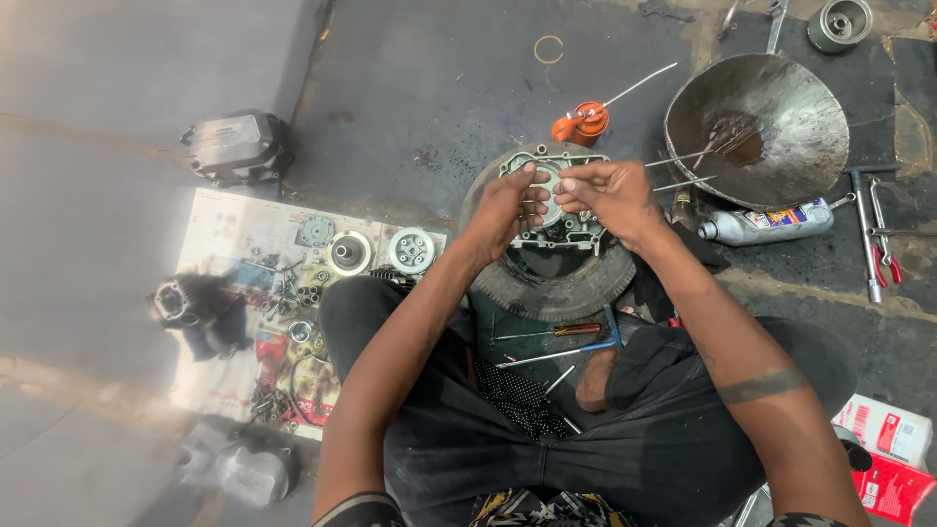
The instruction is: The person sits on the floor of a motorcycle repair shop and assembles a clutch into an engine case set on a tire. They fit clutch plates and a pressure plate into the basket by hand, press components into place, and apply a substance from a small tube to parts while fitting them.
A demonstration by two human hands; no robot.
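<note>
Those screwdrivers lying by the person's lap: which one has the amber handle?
The upper screwdriver, closer to the tyre, has the amber handle. The lower screwdriver, lying just below it, has a blue handle and a longer bare shaft.

Single head-worn cam, looking steeply down from above the seated person's lap. Near range: forearms fill the lower frame, both hands meet at centre over the tyre (556,283). View reaches the concrete floor (117,88) beyond. No second view, so no overlap.
</note>
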